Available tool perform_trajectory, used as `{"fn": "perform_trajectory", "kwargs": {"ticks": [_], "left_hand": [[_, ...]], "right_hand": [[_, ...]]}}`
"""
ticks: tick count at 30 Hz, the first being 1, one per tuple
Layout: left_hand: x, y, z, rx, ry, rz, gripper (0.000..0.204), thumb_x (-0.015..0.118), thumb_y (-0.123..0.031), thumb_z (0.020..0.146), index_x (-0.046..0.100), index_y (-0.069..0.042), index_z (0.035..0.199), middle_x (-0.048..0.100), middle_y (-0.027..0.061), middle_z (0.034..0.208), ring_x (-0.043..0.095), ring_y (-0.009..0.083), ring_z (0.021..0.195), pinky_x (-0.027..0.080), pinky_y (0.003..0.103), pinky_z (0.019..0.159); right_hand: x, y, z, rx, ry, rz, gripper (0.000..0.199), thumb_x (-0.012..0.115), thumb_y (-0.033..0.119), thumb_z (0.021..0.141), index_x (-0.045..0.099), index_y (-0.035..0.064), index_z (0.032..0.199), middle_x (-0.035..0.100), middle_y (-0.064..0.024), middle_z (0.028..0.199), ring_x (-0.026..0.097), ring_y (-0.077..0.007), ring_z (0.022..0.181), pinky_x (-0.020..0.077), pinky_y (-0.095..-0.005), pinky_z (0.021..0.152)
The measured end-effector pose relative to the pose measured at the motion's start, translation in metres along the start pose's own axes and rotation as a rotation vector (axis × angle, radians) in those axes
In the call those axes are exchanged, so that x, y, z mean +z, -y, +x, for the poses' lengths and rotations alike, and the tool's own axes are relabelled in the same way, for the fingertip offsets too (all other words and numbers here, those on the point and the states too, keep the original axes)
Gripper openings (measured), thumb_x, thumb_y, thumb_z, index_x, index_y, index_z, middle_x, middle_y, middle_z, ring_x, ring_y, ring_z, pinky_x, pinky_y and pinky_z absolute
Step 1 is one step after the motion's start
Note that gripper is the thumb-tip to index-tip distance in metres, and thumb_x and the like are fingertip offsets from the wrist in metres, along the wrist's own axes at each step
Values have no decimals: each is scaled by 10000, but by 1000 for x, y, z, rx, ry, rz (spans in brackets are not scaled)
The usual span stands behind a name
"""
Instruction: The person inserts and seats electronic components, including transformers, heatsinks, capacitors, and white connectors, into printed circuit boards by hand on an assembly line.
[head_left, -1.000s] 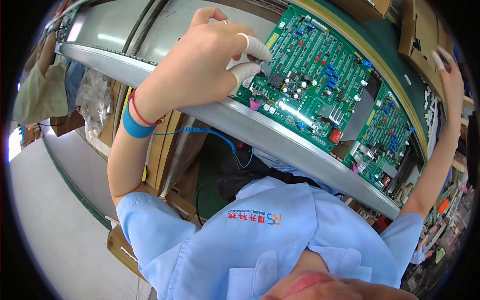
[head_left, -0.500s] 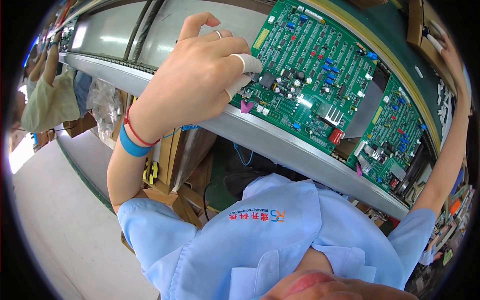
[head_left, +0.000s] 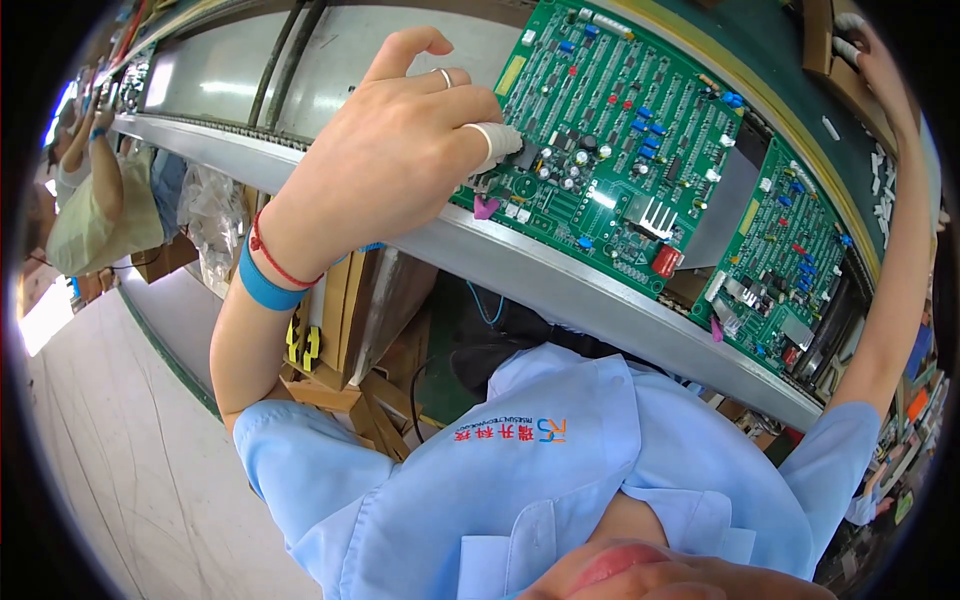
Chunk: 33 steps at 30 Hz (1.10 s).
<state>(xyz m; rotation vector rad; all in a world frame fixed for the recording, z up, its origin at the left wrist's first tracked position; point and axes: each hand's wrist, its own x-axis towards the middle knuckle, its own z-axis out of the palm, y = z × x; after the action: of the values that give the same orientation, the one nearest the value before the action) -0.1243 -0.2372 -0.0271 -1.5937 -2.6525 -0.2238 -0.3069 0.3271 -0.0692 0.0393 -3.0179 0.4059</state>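
The left hand (head_left: 400,140) arches over the near left corner of the large green circuit board (head_left: 610,150), its white-covered fingertips (head_left: 497,143) drawn in beside a black block (head_left: 528,157), though I cannot tell whether they pinch anything; the board's near edge runs along the metal rail (head_left: 560,262), a grey panel (head_left: 345,70) gives open room leftward, and a narrow gap separates it from the second green board (head_left: 780,250); the right hand (head_left: 880,75) reaches out to a cardboard box (head_left: 818,45), fingers bent at its edge, their grip unclear.
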Motion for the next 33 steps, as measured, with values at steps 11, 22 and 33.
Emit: {"fn": "perform_trajectory", "kwargs": {"ticks": [11,22,33], "left_hand": [[-40,56,87,-188,-343,23,192,660,-125,803,691,-118,992,678,64,840,598,208,712,411,329,835],[-45,55,151,-471,-237,172,163,626,-143,811,697,-29,903,685,147,846,657,223,787,496,336,743],[-69,-19,-104,-936,-653,84,211,629,-127,834,673,-24,1013,686,105,915,644,177,825,487,279,752]], "right_hand": [[-15,-44,5,323,-125,1690,294,554,82,900,521,-53,1159,569,-140,1036,567,-173,821,482,-253,636],[-47,21,-82,-13,475,1726,472,469,249,955,375,63,1378,578,-80,1007,506,-60,758,418,-161,524],[-58,42,-209,212,499,1547,524,430,136,960,250,-1,1433,450,-30,1011,316,-32,614,285,-130,433]]}}
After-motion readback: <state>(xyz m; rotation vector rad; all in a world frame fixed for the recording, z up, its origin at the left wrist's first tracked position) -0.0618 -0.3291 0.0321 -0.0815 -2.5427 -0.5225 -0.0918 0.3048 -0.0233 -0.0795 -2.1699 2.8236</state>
